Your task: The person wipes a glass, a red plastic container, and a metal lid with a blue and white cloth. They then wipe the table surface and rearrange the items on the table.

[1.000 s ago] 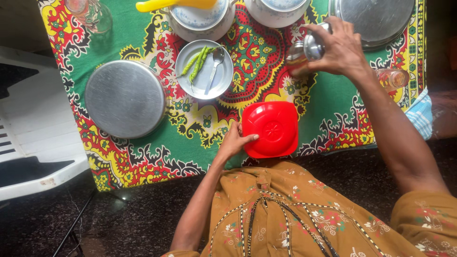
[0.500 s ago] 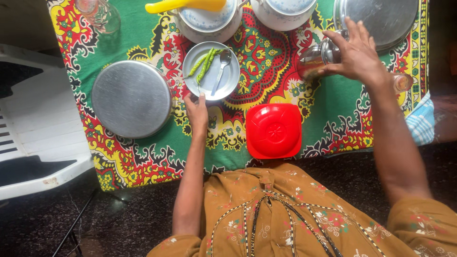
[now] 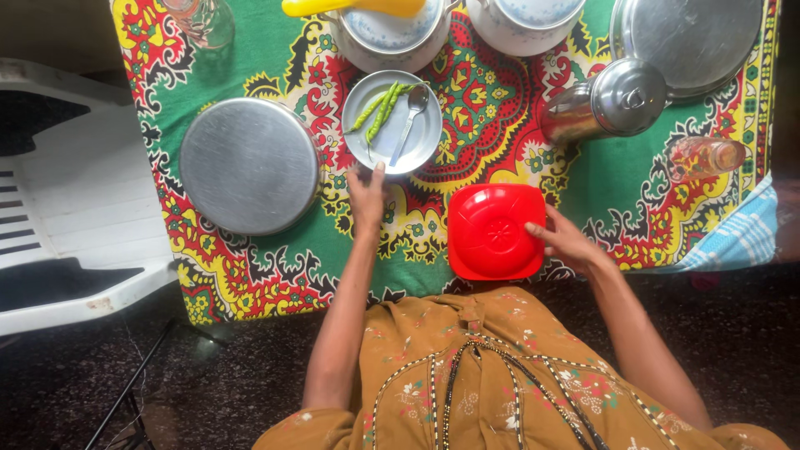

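Red lidded container is now touched by the right hand; half a second ago that hand was up at the steel jug, which is now left standing alone at upper right. Right fingers are spread loosely and laid against the container's right edge; nothing is gripped or lifted. Container sits flat on the patterned cloth covering the tabletop, at the near edge, just in front of the torso.

Left hand position is largely unchanged from half a second ago: extended flat, fingertips touching the near rim of the small steel plate. Fingers are straight and close together, nothing held. One second ago this hand was on the red container instead.

Plate carries green chillies and a spoon. It lies up-left of the container, slightly apart from it. Large round steel lid is seen left of the left hand, not touched.
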